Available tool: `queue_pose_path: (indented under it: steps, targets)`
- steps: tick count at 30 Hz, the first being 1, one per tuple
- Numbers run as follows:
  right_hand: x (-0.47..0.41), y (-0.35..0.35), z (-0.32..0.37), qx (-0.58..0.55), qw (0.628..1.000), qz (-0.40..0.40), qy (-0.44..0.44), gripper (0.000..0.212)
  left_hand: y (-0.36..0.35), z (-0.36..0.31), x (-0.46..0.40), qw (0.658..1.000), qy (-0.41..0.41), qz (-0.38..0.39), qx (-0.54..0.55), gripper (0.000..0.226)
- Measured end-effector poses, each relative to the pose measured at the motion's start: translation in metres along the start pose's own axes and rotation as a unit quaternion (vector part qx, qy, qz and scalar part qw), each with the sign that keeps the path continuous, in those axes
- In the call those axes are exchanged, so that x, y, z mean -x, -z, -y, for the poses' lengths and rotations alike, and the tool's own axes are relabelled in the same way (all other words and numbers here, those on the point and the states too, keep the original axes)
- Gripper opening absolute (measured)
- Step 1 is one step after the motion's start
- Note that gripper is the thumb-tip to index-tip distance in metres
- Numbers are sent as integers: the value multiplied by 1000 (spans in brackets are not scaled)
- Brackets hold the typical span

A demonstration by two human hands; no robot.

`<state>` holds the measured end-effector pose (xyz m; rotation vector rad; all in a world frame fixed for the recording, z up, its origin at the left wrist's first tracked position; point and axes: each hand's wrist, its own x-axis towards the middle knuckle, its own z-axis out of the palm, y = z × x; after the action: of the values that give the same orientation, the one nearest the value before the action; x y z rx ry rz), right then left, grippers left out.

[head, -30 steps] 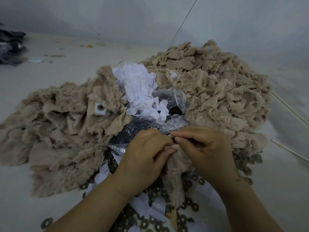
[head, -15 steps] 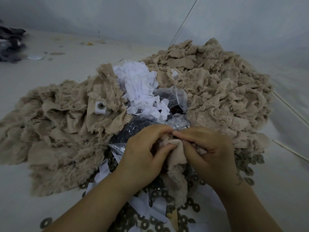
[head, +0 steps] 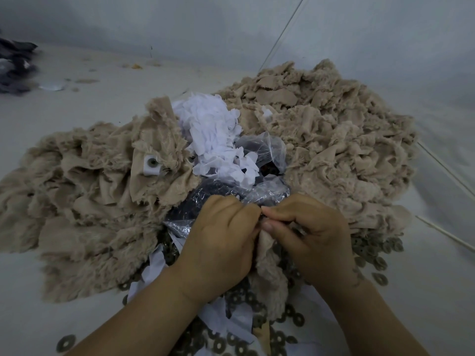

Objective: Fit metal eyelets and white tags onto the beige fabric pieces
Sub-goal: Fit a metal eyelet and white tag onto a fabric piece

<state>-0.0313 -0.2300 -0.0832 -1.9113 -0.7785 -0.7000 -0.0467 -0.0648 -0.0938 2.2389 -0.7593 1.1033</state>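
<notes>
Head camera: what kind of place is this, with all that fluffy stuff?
Probably a small hand-assembly workshop on a floor. Big heaps of beige fabric pieces, a pile of white tags and scattered metal eyelets suggest piecework.

A heap of dark cloth (head: 15,68) lay at the far left on the pale floor (head: 77,104), an orange scrap (head: 136,66) near the grey wall (head: 180,24), thin pale sticks (head: 447,170) right.

The left hand (head: 221,242) and right hand (head: 311,235) hide what they pinch. Dark cloth (head: 14,65) runs off the left edge.
</notes>
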Motion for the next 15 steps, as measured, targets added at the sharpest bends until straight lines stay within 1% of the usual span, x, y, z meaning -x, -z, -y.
queue_pose_path:
  steps: [6, 8, 9, 10, 12, 13, 15]
  targets:
    - [3, -3, -1, 3, 1000, -14, -9, 13, -2, 0, 3, 1000, -21, -11, -4, 32]
    - [4, -1, 1, -3, 999, -38, -28, 13, -2, 1, 2, 999, -45, -11, -1, 27]
    - [4, 1, 1, -3, 997, -61, -40, 17, -3, 1, 3, 998, -63, -11, -3, 22]
    - [4, 2, 1, -4, 994, -83, -64, 23, -2, 3, 3, 997, -82, -14, -9, 16]
    - [1, 6, -2, -7, 980, -99, -170, 37, -1, 7, 4, 993, -113, -27, -19, 13]
    - [-1, 9, -4, 13, 970, -83, -226, 44, 0, 9, 5, 992, -124, -32, -19, 15]
    - [-5, 13, -5, 36, 953, -24, -299, 59, 2, 10, 8, 990, -134, -39, -15, 20]
